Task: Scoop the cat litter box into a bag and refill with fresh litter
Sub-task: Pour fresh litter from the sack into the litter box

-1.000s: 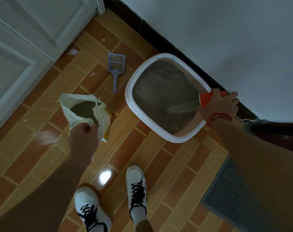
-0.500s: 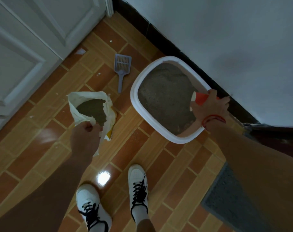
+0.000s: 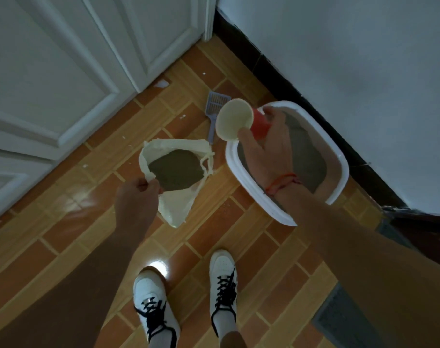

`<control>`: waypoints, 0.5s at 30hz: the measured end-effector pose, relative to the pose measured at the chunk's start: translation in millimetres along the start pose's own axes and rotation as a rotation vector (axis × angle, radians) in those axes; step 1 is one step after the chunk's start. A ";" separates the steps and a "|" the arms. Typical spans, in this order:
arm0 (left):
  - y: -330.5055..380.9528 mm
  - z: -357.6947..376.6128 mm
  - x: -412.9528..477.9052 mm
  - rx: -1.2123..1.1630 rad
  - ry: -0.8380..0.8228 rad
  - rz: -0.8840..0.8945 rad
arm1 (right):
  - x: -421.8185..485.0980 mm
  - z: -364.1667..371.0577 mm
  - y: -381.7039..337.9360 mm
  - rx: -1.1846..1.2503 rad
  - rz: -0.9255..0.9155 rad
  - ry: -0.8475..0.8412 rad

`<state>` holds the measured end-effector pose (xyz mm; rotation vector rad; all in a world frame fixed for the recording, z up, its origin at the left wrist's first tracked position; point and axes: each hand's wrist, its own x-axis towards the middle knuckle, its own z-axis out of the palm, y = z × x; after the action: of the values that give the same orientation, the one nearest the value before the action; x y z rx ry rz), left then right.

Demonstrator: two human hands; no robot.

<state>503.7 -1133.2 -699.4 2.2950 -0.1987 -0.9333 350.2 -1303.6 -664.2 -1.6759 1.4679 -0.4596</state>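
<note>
A white litter box (image 3: 338, 162) with grey litter stands on the tiled floor by the wall. My right hand (image 3: 269, 144) holds a red cup (image 3: 260, 123) with a pale inside, above the box's left rim; its mouth faces the bag and looks empty. To the left an open cream bag (image 3: 176, 209) sits on the floor with grey litter (image 3: 176, 173) inside. My left hand (image 3: 136, 197) pinches the bag's near edge and keeps it open. A blue-grey slotted scoop (image 3: 214, 106) lies on the floor behind the cup, partly hidden.
White panelled doors (image 3: 63, 71) fill the upper left. A white wall with a black skirting (image 3: 289, 81) runs behind the box. A dark mat (image 3: 347, 317) lies at lower right. My two white shoes (image 3: 224, 277) stand at the bottom. Small white scraps dot the floor.
My right hand has carried the red cup from the far right side of the litter box to above its left rim, toward the bag. The view has shifted right. My left hand stays on the bag.
</note>
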 end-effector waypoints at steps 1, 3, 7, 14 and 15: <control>-1.8 -5.1 1.3 -0.005 0.012 0.005 | -6.4 8.3 -10.7 0.026 -0.041 -0.036; -5.7 -14.6 3.5 -0.009 0.033 0.021 | -19.9 23.7 -26.8 0.045 -0.143 -0.119; -14.2 -33.4 12.0 -0.023 0.078 0.039 | -40.7 50.9 -40.6 -0.084 -0.287 -0.320; -24.3 -54.7 25.9 -0.046 0.089 0.038 | -50.6 95.7 -35.6 -0.754 -0.165 -0.625; -24.5 -56.1 27.0 -0.047 0.079 0.046 | -47.4 106.3 -33.7 -0.814 -0.147 -0.613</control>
<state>558.8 -1095.2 -699.7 2.2693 -0.1934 -0.8143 438.0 -1223.7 -688.0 -2.2716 1.1111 0.6344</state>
